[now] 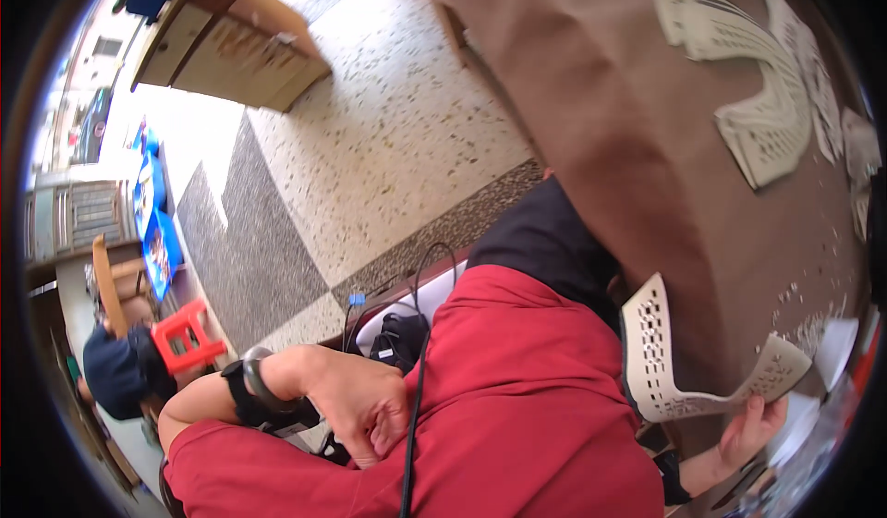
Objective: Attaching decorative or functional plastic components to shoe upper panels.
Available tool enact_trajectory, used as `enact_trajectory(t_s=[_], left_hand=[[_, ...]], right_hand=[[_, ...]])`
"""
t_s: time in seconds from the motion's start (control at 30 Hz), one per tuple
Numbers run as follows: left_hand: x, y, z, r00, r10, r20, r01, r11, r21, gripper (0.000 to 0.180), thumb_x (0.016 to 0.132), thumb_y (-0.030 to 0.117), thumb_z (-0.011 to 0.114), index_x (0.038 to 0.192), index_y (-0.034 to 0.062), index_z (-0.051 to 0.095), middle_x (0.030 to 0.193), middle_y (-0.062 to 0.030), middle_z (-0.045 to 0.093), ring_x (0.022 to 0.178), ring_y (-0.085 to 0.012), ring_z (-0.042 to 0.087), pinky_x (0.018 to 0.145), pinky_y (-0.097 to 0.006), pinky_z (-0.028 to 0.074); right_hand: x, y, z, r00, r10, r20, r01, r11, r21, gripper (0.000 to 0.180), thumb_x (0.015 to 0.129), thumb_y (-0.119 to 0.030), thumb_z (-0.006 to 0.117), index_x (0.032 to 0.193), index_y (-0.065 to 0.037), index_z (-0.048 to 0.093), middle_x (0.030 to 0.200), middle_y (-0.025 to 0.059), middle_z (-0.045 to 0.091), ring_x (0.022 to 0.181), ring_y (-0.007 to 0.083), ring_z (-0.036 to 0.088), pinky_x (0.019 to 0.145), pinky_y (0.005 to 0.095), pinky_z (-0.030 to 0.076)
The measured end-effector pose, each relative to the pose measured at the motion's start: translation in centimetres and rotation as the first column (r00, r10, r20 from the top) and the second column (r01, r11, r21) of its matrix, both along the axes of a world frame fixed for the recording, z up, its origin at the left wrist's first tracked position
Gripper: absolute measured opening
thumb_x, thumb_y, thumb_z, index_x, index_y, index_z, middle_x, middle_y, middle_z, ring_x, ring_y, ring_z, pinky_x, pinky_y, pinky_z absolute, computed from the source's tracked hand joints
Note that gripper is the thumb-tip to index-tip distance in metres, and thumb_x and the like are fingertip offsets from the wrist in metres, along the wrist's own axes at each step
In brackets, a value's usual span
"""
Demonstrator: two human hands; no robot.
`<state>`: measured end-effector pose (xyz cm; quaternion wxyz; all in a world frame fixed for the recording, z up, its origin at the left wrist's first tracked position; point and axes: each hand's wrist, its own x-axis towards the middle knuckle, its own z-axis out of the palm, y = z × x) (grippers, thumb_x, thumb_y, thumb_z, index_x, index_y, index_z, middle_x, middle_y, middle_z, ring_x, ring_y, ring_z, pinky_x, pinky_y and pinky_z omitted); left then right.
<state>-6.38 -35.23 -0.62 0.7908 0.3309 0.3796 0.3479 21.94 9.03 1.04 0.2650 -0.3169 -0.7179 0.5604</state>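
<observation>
Pinching the cream sheet (661, 405) near its right end with the right hand (753, 433), closed narrowly at the fingertips. Pierced with rows of small slots, curved through the middle and raised toward the left, held at the near side of the brown table (711, 231), just right of the red shirt (517, 361); cannot tell whether touching the tabletop. Curling the left hand (365, 407) inward against the red shirt, just left of the black cable (408, 453); cannot tell whether gripping anything there. Wearing a black strap (238, 390) and a grey band (259, 377) on the left wrist. Beyond the right hand, scattered over the table, white bits (813, 326); to the near right, clear plastic (813, 470). Farther up the table, lying curved and likewise slotted, a pile of cream pieces (790, 88). Left of the table, speckled floor (388, 130) with dark tiles (245, 231). Well apart at the far left, a red stool (169, 329) beside a person (125, 370) in dark blue, with blue trays (166, 285) behind; toward the top, a wooden cabinet (245, 56).
</observation>
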Motion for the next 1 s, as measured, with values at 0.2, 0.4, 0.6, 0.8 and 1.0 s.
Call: enact_trajectory(t_s=[0.2, 0.4, 0.6, 0.8, 1.0], left_hand=[[3.3, -1.5, -4.9, 0.980, 0.092, 0.176, -0.067, 0.987, -0.144, 0.026, 0.079, 0.014, 0.078, 0.094, -0.0054, 0.069, 0.081, -0.0099, 0.072, 0.072, -0.0097, 0.066, 0.062, -0.028, 0.054], [5.5, -2.0, -3.7, 0.988, 0.056, 0.147, -0.042, 0.994, -0.099, 0.051, 0.079, 0.031, 0.082, 0.108, -0.0071, 0.066, 0.101, -0.0156, 0.072, 0.092, -0.0181, 0.067, 0.076, -0.033, 0.055], [6.7, -1.7, -3.3, 0.889, 0.348, 0.299, -0.273, 0.925, -0.264, 0.030, 0.078, 0.015, 0.066, 0.061, -0.0018, 0.048, 0.052, -0.0006, 0.043, 0.052, -0.0107, 0.042, 0.049, -0.033, 0.034], [7.1, -2.3, -3.0, 0.874, 0.352, 0.334, -0.259, 0.921, -0.293, 0.030, 0.081, 0.016, 0.066, 0.063, -0.0017, 0.050, 0.055, -0.0006, 0.045, 0.053, -0.0102, 0.043, 0.050, -0.032, 0.035], [6.5, -1.6, -3.5, 0.907, 0.349, 0.234, -0.311, 0.932, -0.185, 0.042, 0.089, 0.031, 0.071, 0.070, -0.0039, 0.057, 0.059, -0.0001, 0.055, 0.057, -0.0110, 0.050, 0.053, -0.031, 0.041]], right_hand=[[0.9, 6.7, 1.4, 0.980, 0.187, 0.069, -0.185, 0.982, -0.037, 0.041, 0.097, -0.006, 0.060, 0.135, 0.004, 0.050, 0.131, 0.0128, 0.061, 0.118, 0.0213, 0.058, 0.104, 0.0361, 0.044], [1.6, 10.3, 1.2, 0.980, 0.193, 0.053, -0.189, 0.979, -0.078, 0.040, 0.098, -0.007, 0.060, 0.135, 0.004, 0.050, 0.131, 0.0134, 0.060, 0.116, 0.0226, 0.060, 0.103, 0.0378, 0.047], [2.1, 11.1, 0.7, 0.990, 0.123, 0.063, -0.119, 0.991, -0.057, 0.041, 0.098, -0.009, 0.062, 0.135, 0.003, 0.050, 0.131, 0.0145, 0.060, 0.117, 0.0241, 0.058, 0.104, 0.0389, 0.046], [0.4, 9.4, 1.1, 0.993, 0.115, 0.019, -0.114, 0.993, -0.044, 0.031, 0.098, -0.013, 0.062, 0.127, -0.001, 0.056, 0.116, 0.0119, 0.063, 0.104, 0.0201, 0.061, 0.097, 0.0372, 0.047], [-2.9, 7.9, 1.6, 0.796, 0.456, -0.398, -0.564, 0.797, -0.215, 0.009, 0.098, -0.012, 0.061, 0.103, -0.005, 0.061, 0.088, 0.0059, 0.058, 0.077, 0.0143, 0.058, 0.075, 0.0288, 0.046]])
